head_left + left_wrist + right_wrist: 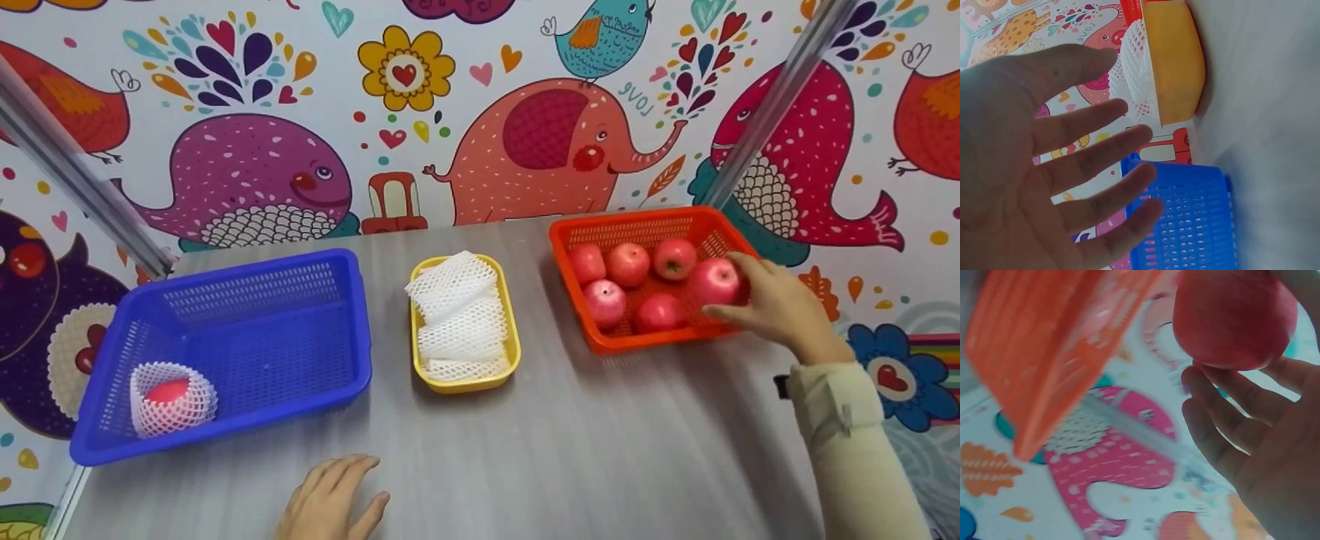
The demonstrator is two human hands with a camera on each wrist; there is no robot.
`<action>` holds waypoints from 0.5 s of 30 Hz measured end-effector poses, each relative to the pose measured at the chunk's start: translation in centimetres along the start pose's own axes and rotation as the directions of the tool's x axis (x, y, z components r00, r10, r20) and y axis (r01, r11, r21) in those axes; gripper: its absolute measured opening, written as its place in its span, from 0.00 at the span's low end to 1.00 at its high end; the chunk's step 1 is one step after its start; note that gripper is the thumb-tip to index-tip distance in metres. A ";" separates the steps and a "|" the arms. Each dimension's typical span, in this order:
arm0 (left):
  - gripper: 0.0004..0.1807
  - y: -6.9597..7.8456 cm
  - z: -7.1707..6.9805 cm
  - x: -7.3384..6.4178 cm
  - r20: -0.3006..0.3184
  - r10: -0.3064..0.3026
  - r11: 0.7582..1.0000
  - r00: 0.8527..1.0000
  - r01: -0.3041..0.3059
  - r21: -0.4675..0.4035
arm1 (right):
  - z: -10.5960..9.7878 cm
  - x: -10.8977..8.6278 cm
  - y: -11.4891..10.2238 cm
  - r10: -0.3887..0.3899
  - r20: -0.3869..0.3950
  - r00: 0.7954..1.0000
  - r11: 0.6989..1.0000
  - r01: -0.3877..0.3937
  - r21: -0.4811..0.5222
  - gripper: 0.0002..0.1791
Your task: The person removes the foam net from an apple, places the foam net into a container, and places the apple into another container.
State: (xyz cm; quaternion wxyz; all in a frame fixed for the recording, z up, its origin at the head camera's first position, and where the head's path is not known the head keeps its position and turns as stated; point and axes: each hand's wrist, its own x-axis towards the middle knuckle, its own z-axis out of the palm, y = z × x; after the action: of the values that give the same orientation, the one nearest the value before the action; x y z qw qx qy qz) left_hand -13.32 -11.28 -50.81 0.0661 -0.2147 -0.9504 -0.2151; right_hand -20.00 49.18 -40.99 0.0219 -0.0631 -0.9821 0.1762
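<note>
My right hand (772, 304) grips a red apple (716, 281) over the right side of the orange basket (622, 345), thumb on the near side and fingers on the far side. In the right wrist view the same apple (1233, 320) sits against the fingers, beside the basket's rim. Several more apples (627, 264) lie in that basket. Low over the table's front, my left hand (326, 499) holds nothing; the left wrist view shows its fingers (1100, 163) spread. Nearest to it are the blue basket (247, 427) and the yellow basket (465, 386).
White foam net sleeves (461, 322) are piled in the yellow basket. One apple in a foam net (176, 401) lies in the blue basket's near left corner. Behind the grey table (562, 465) stands a patterned wall (465, 75) with metal posts (780, 97) at both sides.
</note>
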 end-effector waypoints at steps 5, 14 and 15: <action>0.20 -0.3 0.3 -0.4 -0.003 0.008 1.000 1.000 -0.008 -0.015 | 1.6 3.5 3.1 0.021 0.098 0.995 0.996 -0.013 -0.085 0.55; 0.19 -0.4 0.2 -0.5 0.062 -0.065 0.995 0.996 0.069 -0.067 | 4.7 5.4 5.0 0.096 0.265 0.959 0.995 -0.092 -0.025 0.48; 0.19 -0.4 0.2 -0.5 0.050 -0.068 0.995 0.996 0.071 -0.071 | 4.6 5.5 5.0 0.096 0.270 0.958 0.995 -0.090 -0.032 0.46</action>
State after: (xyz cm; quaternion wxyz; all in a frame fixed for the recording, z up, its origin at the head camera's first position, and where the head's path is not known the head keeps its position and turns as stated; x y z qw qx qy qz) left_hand -13.03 -11.69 -51.23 0.0281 -0.1889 -0.9501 -0.2465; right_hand -25.22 52.96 -46.96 -0.1215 -0.0847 -0.9734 0.1746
